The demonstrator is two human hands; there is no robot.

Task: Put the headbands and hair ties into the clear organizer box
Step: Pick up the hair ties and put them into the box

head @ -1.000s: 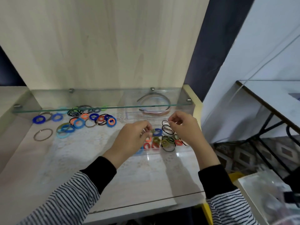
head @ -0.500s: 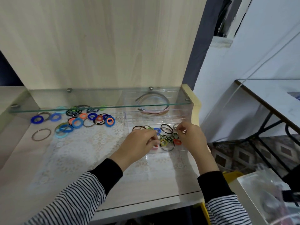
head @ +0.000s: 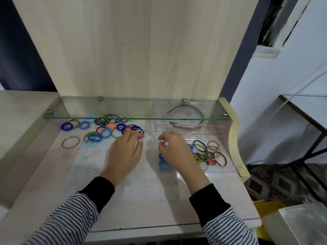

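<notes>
The left hand (head: 126,152), palm down with fingers bent, sits just left of the clear plastic organizer box (head: 235,157); its grip is unclear. The right hand (head: 174,151), over the box's left edge, pinches a thin dark hair tie (head: 165,142).

Home: wooden vanity (head: 53,183) with glass shelf (head: 123,107)

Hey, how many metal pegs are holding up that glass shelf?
4. Back-left peg and back-right peg sit against the wooden back panel; left-end peg and right-end peg sit at the two ends of the glass shelf. None seems hidden.
</notes>
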